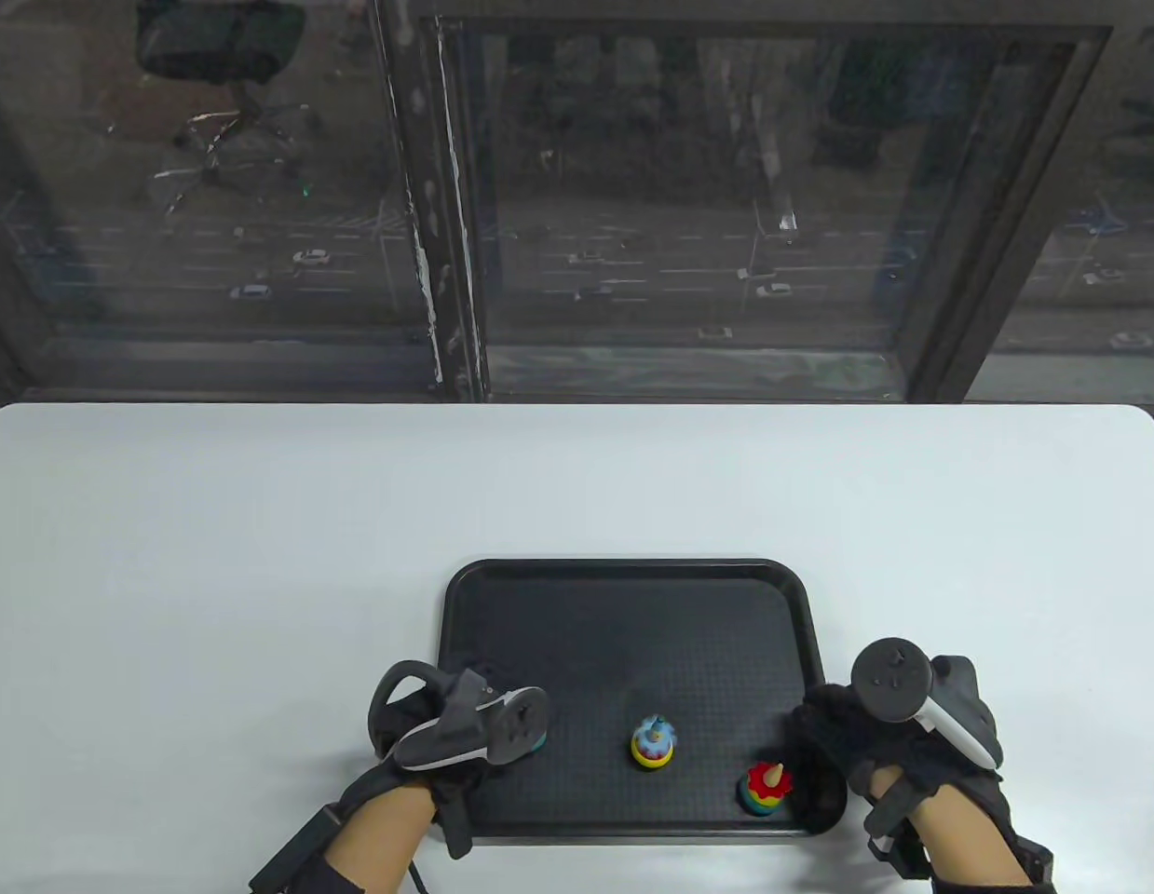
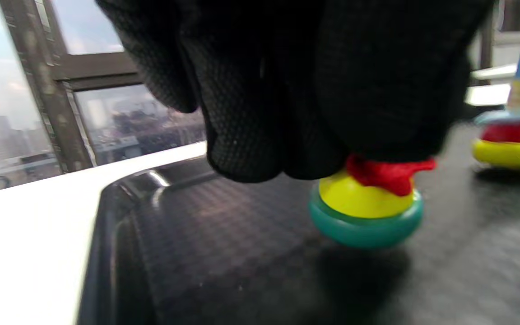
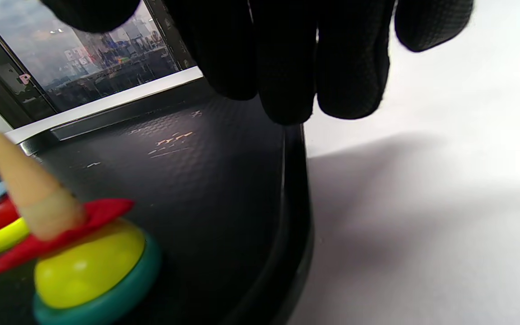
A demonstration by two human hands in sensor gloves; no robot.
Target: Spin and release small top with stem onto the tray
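A black tray lies near the table's front edge. At its front left my left hand is bunched over a small top with a teal base, yellow body and red collar. The fingers close round its stem and hide it, and the top stands on the tray floor; the table view shows only its teal edge. A second top stands upright mid-tray. A third top with a tan cone stem leans at the front right. My right hand hovers by the tray's right rim, fingers hanging loose and holding nothing.
The white table surrounds the tray, with a dark window frame behind its far edge. The back half of the tray floor is bare.
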